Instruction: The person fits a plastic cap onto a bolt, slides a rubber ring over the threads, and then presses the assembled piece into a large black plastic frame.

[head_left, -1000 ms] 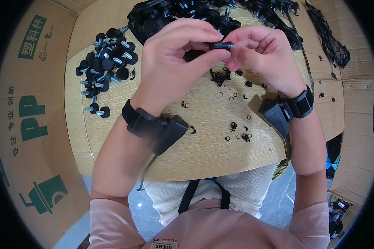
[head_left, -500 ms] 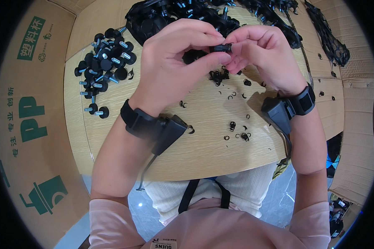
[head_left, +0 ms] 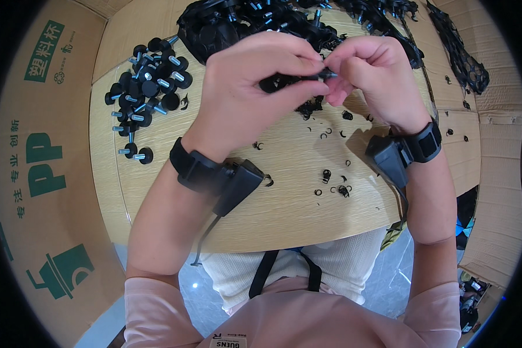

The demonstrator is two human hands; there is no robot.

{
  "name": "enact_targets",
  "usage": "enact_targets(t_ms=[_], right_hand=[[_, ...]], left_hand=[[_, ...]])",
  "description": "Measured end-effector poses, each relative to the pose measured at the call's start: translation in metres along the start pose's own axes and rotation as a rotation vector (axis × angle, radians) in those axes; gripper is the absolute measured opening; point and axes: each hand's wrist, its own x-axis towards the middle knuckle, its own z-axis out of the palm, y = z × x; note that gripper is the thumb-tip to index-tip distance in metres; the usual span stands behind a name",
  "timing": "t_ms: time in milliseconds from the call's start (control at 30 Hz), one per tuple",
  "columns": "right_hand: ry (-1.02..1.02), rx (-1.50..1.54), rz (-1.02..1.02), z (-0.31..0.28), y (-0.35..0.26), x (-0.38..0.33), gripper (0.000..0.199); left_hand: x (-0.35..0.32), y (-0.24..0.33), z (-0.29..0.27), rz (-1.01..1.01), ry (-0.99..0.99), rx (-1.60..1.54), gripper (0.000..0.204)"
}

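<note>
Stemmed black fitting with metallic tip (head_left: 323, 75), pinched in left hand (head_left: 243, 75) toward one o'clock above pale wood-grain tabletop (head_left: 272, 214): best steadied there, working gently at the tip with right hand (head_left: 374, 75), fingers curled, grip impossible to tell.

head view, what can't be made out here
Held part: head view, mostly hidden by the left hand.
Grip of the right hand: head view, masked by its own fingers.
Black heap: head view, cut off by the upper edge.
Black scraps: head view, too small for fine detail.
</note>
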Motion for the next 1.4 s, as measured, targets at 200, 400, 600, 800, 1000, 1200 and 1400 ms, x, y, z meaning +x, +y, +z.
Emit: enact_targets(t_ms=[200,400,600,800,1000,1200,1400], right_hand=[[-0.042,0.128,0.017,0.000,0.003,0.003,0.020],[-0.100,0.084,-0.046,0.000,0.006,0.002,0.021],[-0.088,0.052,-0.066,0.001,0.007,0.002,0.021],[-0.016,-0.111,-0.138,0.005,0.005,-0.001,0.016],[-0.039,-0.107,-0.109,0.002,0.002,0.001,0.014],[-0.012,-0.039,-0.038,0.005,0.001,0.001,0.016],[0.028,-0.091,0.006,0.006,0.001,0.002,0.019]], left_hand=[[-0.001,-0.001,0.002,0.024,-0.001,0.001,0.031],[-0.002,-0.002,0.005,-0.046,0.079,-0.158,0.031],[-0.001,-0.001,0.005,-0.044,0.074,-0.161,0.031],[-0.002,0.002,0.006,-0.132,0.093,-0.207,0.030],[-0.001,0.000,0.000,-0.004,0.016,0.001,0.030],[0.001,0.006,0.001,0.079,0.016,0.137,0.029],[0.005,0.009,0.003,0.221,-0.021,0.319,0.023]])
